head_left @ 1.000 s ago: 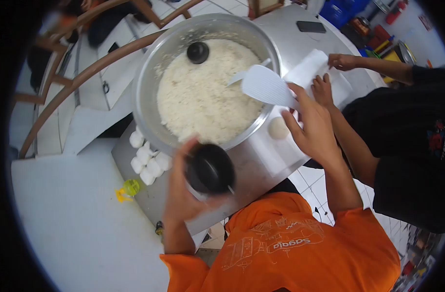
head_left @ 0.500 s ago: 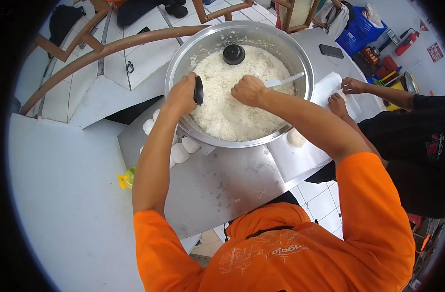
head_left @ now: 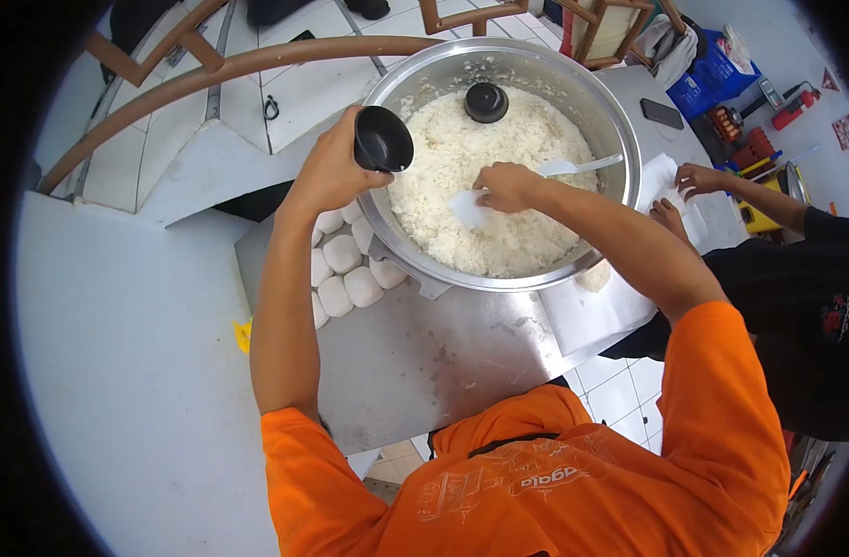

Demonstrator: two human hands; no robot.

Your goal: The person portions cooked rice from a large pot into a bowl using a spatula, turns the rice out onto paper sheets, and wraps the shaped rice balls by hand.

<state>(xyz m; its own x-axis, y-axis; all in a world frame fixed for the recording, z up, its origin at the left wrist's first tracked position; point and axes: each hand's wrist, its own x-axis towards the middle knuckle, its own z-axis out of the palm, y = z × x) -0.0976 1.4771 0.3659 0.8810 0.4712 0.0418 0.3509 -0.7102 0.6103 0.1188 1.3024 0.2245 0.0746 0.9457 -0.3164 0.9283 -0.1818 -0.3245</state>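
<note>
At the pot's left rim, the left hand (head_left: 332, 167) grips a black bowl (head_left: 384, 139), fingers curled round its side, mouth visible. Within the large metal pot (head_left: 623, 139), the right hand (head_left: 510, 188) is closed on a white paddle (head_left: 467, 211), blade against the rice (head_left: 434, 148). Second black bowl (head_left: 486, 102): on the rice, far side. Second white paddle (head_left: 562, 167): right, handle toward the rim. Rounded white bundles (head_left: 343, 254): grouped on the metal table (head_left: 424, 362), near left of the pot.

Black phone (head_left: 662, 113), blue crate (head_left: 697, 91), red extinguisher (head_left: 792, 111).
</note>
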